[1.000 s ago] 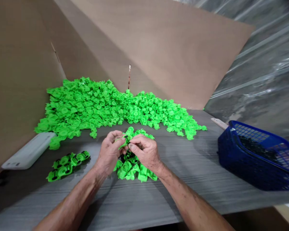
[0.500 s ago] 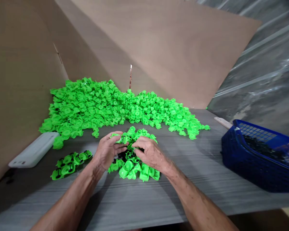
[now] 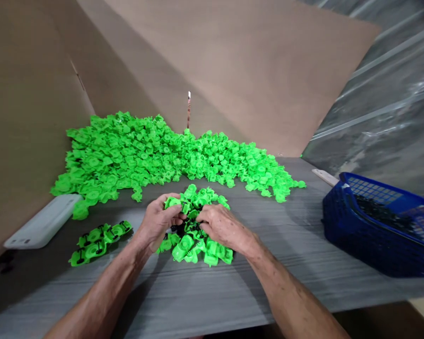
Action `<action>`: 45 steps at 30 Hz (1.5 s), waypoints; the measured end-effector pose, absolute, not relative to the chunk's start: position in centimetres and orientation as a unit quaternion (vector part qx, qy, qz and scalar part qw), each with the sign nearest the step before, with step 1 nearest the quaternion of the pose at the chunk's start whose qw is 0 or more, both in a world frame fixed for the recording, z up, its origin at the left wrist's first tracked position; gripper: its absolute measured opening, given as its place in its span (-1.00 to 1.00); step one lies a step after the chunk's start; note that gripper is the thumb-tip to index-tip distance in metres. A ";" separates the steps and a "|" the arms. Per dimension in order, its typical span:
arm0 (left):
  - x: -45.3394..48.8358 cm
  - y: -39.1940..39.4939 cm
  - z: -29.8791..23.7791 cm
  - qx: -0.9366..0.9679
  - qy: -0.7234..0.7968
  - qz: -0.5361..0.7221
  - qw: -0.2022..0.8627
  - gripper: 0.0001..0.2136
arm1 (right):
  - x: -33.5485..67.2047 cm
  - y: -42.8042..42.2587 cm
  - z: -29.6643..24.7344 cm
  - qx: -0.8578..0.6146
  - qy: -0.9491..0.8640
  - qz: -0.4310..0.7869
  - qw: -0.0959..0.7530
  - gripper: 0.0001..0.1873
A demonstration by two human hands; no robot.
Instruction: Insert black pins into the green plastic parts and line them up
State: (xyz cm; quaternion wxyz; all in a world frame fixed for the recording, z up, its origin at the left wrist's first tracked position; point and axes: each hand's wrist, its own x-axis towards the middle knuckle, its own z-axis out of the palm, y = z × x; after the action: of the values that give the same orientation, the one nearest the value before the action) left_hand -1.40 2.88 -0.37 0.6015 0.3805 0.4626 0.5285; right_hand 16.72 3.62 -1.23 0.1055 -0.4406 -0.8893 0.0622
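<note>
Bright green moulded plastic pieces (image 3: pixel 183 248), tightly clustered

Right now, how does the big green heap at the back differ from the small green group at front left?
The big green heap is a loose jumble of very many parts against the cardboard wall; the small green group is a short row of few parts out on the grey table. The group shows black pieces clearly; the heap hardly any. Both are bright green plastic.
</note>
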 end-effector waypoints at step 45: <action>-1.1 2.1 -0.9 0.507 0.494 0.438 0.554 -0.70 | 15.7 3.3 -1.0 -0.303 -0.811 0.228 0.446 -0.86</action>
State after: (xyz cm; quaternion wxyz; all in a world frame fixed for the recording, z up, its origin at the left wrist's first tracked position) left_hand -1.08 2.13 -0.88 0.5537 0.5072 0.4944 0.4378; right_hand 15.68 3.31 -1.00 0.4460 -0.3028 -0.8107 0.2282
